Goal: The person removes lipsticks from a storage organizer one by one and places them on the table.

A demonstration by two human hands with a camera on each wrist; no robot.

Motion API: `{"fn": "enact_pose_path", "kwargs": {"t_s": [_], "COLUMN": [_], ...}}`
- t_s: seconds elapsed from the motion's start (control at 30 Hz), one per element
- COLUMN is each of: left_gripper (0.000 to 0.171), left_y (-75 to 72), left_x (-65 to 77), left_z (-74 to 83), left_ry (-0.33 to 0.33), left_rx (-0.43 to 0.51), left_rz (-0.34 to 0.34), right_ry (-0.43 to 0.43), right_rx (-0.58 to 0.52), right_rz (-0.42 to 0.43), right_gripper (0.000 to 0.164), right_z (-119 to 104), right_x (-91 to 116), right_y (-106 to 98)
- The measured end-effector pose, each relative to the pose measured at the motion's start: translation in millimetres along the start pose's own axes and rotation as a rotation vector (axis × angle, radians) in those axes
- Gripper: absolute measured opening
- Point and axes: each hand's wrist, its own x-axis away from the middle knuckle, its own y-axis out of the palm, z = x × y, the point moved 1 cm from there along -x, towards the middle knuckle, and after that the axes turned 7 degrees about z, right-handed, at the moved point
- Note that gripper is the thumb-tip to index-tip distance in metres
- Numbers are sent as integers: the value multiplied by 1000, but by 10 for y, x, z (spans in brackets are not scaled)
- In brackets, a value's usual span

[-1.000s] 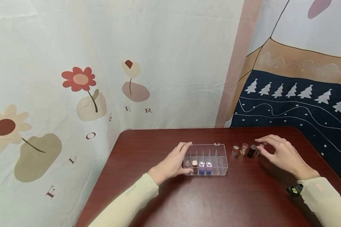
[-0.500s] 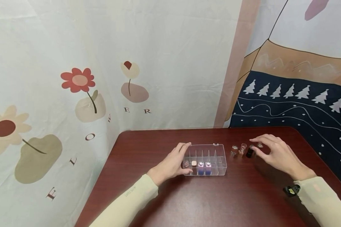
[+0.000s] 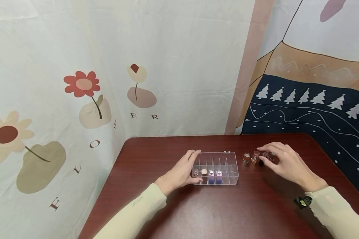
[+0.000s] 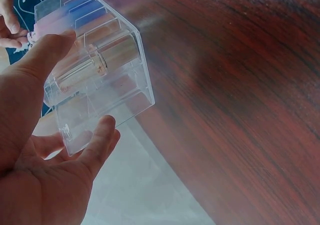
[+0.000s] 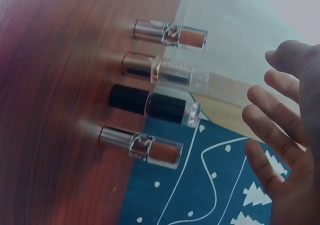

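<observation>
My left hand [image 3: 180, 171] grips the left end of a clear divided organizer box [image 3: 232, 169], thumb at the front and fingers behind. Two purple-blue lipstick tubes [image 3: 215, 177] stand in its front row. Left of them are a dark tube with a beige top [image 3: 204, 172] and a pinkish clear one [image 3: 196, 172], partly behind the thumb. To the right, my right hand [image 3: 287, 164] hovers over a row of lipsticks, fingers spread and holding nothing. In the right wrist view that row has a black lipstick [image 5: 147, 104], a gold-and-clear one [image 5: 160, 70] and silver ones with orange-brown tops [image 5: 142, 146].
All of it stands on a dark red-brown wooden table [image 3: 227, 212]. Behind the table hang a pale flower-printed cloth [image 3: 182, 66] and a dark blue cloth with white trees [image 3: 302, 113]. A black watch-like band [image 3: 303, 201] is at the right wrist.
My right hand has moved left along the lipstick row, from the right end to over the black one. The left hand keeps its grip on the box.
</observation>
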Motion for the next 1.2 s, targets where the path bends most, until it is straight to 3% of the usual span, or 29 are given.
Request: {"fn": "enact_pose_path", "kwargs": {"t_s": [0.57,0.87,1.2], "left_gripper": [113,113,113], "left_y": [14,13,15], "left_x": [-12,-4,-8], "left_z": [-21,-17,-22], "left_ry": [-2,-5,8], "left_rx": [-6,11,9], "left_rz": [-2,-4,5], "right_ry": [-96,-101,-89], "right_rx": [-49,-85,-89], "right_rz": [-15,-57,-109], "right_gripper": [49,53,46], "right_z": [-214,-359,-517], "right_x": [-66,-75,-112], "right_y": [126,202,275]}}
